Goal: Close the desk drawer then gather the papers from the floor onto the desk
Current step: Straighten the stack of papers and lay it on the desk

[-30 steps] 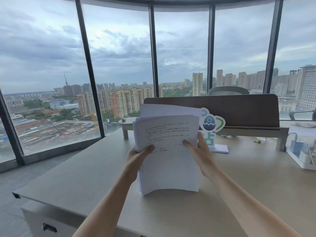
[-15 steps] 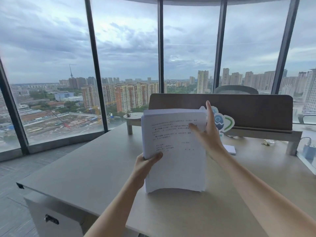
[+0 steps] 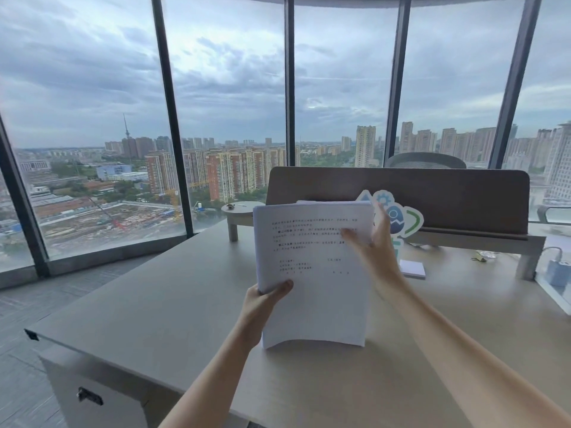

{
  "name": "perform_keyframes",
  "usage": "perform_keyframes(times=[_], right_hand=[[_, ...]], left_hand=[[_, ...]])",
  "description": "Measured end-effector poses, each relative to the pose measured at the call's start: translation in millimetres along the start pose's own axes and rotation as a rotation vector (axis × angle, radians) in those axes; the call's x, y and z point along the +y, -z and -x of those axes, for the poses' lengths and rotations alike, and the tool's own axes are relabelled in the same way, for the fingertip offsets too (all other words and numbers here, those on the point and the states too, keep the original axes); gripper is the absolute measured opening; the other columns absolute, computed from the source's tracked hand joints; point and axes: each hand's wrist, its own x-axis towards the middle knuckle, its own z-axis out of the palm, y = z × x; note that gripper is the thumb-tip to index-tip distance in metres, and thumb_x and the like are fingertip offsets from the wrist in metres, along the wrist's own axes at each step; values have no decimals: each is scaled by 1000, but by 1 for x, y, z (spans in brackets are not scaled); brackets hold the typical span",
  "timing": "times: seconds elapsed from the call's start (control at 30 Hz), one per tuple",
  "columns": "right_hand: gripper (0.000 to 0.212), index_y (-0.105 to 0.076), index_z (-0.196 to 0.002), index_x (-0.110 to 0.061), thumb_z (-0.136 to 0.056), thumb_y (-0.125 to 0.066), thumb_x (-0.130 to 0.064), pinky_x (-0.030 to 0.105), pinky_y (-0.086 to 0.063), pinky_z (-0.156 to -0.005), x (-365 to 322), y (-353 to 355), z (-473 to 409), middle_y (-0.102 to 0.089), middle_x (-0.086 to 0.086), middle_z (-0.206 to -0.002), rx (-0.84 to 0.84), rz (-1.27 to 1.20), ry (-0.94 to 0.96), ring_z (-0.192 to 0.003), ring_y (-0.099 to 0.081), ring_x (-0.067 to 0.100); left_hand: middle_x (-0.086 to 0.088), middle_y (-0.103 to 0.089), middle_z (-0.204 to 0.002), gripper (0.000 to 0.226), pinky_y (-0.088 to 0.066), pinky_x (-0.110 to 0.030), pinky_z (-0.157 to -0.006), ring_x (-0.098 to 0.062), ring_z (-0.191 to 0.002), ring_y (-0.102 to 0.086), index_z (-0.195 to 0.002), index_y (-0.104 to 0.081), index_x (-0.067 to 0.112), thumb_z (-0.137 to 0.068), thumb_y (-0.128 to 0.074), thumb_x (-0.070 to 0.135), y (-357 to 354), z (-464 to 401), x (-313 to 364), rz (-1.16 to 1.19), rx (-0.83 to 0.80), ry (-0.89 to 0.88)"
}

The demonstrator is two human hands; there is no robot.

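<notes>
While stood on edge on the desk (image 3: 160, 307), papers (image 3: 312, 273) sit btwn both hands.
Left hand (image 3: 262, 304) pinches the stack's lower-left edge, thumb on front sheet, other fingers hidden behind. Right hand (image 3: 375, 245) is at upper-right edge: thumb pressed on the front, fingers loosely spread up past the top corner; blurred, so grip unclear. Printed text on top sheet, too small to read. Stack's bottom edge touches the desk, slightly bowed.

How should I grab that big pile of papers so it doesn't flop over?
Probably the two long side edges, one hand from each side. The stack of papers stands upright on the desk, its bottom bowing. The left hand already pinches its left edge; the right hand is by the upper right edge.
</notes>
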Motion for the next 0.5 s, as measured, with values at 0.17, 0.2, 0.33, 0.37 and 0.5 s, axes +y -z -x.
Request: perform_keyframes(times=[0.17, 0.2, 0.33, 0.37, 0.5], right_hand=[[43, -62, -112, -34, -73, -74, -48, 53, -58, -90, 55, -5, 35, -75, -8, -108, -23, -42, -212, -99, -72, 17], [46, -62, -113, -34, -71, -75, -50, 52, -58, -90, 61, -7, 40, -76, -8, -108, -11, -58, -226, -99, -73, 17], [42, -63, -113, -29, -76, -74, -46, 46, -57, -90, 60, -14, 40, -75, -8, -108, 37, -44, -193, -101, -71, 15], [39, -63, -114, -28, -79, -72, -42, 43, -56, -88, 57, -14, 39, -74, -8, -108, 34, -43, -175, -101, -70, 15], [29, -60, -114, -26, -86, -66, -22, 33, -50, -80, 56, -16, 46, -71, -4, -109, 14, -59, -185, -102, -65, 15]], left_hand=[[-15, -78, -99, 29, -61, -44, -81, -33, -91, -74, -96, -78, 11, -71, -84, 24, -2, 2, -5, -9, -23, 3], [-15, -78, -100, 29, -60, -46, -83, -33, -92, -74, -96, -78, 12, -70, -84, 25, -2, 2, -6, -19, -26, -1], [-19, -77, -99, 34, -56, -54, -85, -34, -92, -73, -90, -79, 10, -68, -82, 36, -6, 0, 0, -102, -5, -59], [-19, -77, -95, 32, -55, -55, -84, -33, -88, -73, -88, -79, 10, -69, -82, 36, -6, -1, 2, -100, 13, -69], [-7, -76, -84, 10, -58, -48, -82, -27, -82, -71, -82, -79, 17, -77, -80, 26, -3, 0, -4, -67, 54, -59]])
